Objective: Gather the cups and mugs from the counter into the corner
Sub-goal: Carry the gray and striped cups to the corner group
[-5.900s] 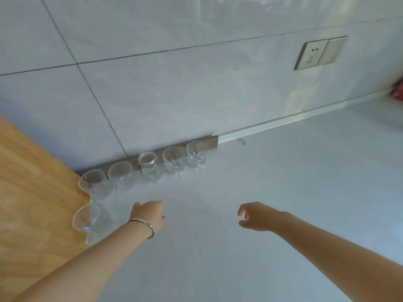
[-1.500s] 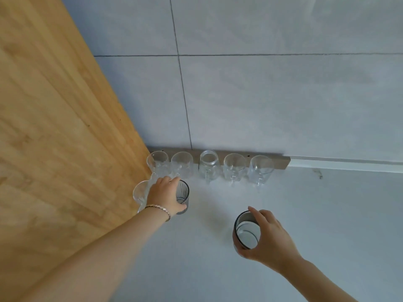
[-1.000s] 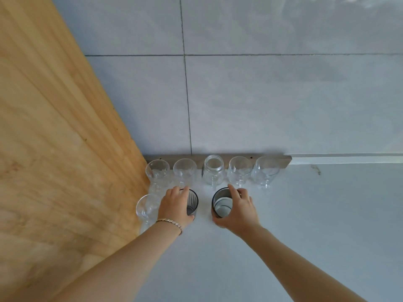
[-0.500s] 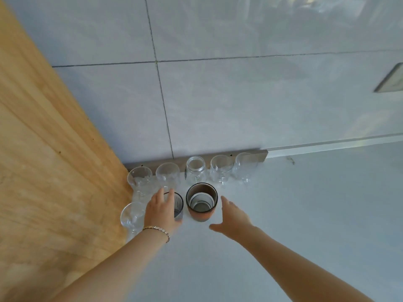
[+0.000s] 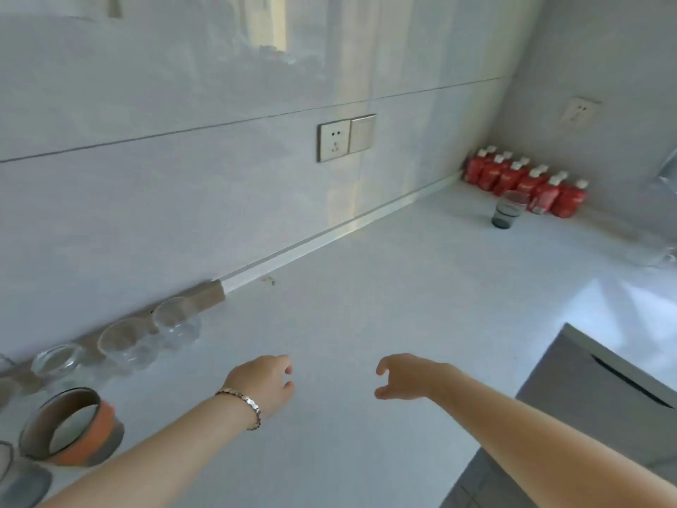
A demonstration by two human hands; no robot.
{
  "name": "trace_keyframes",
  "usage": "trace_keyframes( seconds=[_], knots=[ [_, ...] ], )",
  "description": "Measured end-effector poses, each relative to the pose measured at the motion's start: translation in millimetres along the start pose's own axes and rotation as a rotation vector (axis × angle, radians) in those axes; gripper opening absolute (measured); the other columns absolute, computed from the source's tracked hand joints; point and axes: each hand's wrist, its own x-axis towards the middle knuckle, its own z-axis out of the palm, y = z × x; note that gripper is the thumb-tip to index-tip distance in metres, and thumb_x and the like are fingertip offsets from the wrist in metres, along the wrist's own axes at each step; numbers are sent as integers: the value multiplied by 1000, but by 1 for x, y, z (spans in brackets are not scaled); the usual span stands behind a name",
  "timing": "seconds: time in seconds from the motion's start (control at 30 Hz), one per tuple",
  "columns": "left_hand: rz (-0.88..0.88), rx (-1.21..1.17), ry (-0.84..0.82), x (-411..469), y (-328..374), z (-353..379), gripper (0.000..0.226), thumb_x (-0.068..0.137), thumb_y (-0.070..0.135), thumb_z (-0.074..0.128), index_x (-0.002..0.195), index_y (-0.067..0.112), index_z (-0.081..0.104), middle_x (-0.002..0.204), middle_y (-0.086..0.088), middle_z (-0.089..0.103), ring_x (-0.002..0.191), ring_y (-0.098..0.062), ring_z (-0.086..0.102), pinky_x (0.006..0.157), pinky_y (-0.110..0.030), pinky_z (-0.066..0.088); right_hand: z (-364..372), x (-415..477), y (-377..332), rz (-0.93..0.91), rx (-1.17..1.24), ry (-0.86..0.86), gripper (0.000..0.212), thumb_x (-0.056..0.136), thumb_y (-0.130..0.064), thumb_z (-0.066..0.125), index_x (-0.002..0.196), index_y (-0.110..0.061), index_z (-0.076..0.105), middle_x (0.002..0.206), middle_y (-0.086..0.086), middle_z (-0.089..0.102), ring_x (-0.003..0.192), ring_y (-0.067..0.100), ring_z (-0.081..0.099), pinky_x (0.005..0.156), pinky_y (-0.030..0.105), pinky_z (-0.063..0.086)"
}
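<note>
An orange-banded cup (image 5: 73, 428) stands at the lower left, with a striped glass (image 5: 14, 478) cut off by the frame edge beside it. Behind them clear glasses (image 5: 172, 322) and a small jar (image 5: 55, 362) line the wall. A grey glass (image 5: 507, 209) stands alone far right, in front of the red bottles. Another clear glass (image 5: 655, 253) shows faintly at the right edge. My left hand (image 5: 265, 384) and my right hand (image 5: 406, 377) hover over the white counter (image 5: 366, 306), fingers loosely curled, holding nothing.
A row of red bottles (image 5: 524, 181) lines the far right wall. A wall socket and switch (image 5: 346, 137) sit above the counter. A grey drawer front (image 5: 604, 394) drops off at the counter's right edge.
Both hands have let go of the cups and pulled back over the bare counter. The view has swung right, so the gathered cups now sit at the far left.
</note>
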Motion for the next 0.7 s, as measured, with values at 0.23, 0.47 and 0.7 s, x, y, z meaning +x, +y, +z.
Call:
trace_keyframes(
  seconds=[0.23,0.47,0.7],
  knots=[
    [117,60,-52,85,217,23,29,86,31,46,113,23,55,120,5,61,110,-17,58,89,-27,45,-50,-65,237,161,55,62,53,94,-33,47,142,-11,37,148,4,37,136,24,37,108,34,34],
    [176,114,-82,145,373,25,30,86,30,47,113,20,57,121,1,62,112,-20,58,92,-28,45,-87,-93,399,309,83,126,45,91,-32,49,130,-10,49,132,8,52,114,25,54,97,35,44],
    [158,150,-69,224,440,17,28,87,29,47,111,21,59,119,1,62,110,-21,59,90,-27,45,-117,-48,494,310,185,171,44,92,-35,49,133,-18,46,130,3,55,121,22,51,86,27,39]
  ],
)
